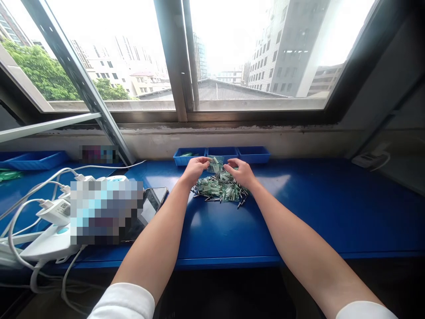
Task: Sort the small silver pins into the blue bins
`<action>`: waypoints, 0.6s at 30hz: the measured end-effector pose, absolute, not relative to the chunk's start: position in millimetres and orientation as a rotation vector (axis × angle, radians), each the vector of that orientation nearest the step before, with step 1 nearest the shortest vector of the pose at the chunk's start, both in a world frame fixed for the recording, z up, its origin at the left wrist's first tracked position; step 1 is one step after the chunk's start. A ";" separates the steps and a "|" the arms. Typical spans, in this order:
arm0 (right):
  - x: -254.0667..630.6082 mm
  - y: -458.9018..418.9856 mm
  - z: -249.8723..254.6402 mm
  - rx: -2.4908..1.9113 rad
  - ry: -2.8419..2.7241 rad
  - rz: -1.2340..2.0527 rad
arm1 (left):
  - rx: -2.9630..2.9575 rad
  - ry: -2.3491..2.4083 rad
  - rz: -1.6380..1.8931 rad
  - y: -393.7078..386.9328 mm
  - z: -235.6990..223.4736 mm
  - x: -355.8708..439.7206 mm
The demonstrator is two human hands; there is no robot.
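Note:
A small clear plastic bag with a green tint (215, 164) is pinched between the thumb and fingers of my left hand (196, 170). Pale pieces seem to show through it, too small to name. At the bag's right edge is my right hand (241, 173), its fingers bent and the thumb apart from the index finger. Whether the thumb touches the bag, I cannot tell. Below both hands lies a pile of similar small bags (212, 188), mixed with dark, thin, metallic pen-like pieces (242, 201).
Three joined blue bins stand behind my hands; the left bin (181, 160) holds some green bags. To the left are a phone (154, 201), a white power strip (49, 243) with plugs and cables, and a metal shelf post (109, 128). The blue table (315, 212) meets a window wall.

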State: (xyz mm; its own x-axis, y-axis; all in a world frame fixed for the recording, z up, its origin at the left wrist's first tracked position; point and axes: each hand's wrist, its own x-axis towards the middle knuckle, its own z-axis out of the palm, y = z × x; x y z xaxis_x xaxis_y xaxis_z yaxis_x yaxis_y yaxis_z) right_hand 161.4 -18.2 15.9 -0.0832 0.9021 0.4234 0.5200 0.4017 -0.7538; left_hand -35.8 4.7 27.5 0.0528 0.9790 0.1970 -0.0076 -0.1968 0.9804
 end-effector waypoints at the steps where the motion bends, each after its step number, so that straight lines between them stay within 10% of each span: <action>1: 160.5 -19.0 16.8 -1.195 -1.710 0.601 | 1.390 1.027 1.285 1.3 29.2 -33.1; 18: 164.0 -11.5 12.8 -1.028 -1.647 0.685 | 1.685 1.003 1.317 -5.8 21.8 -25.4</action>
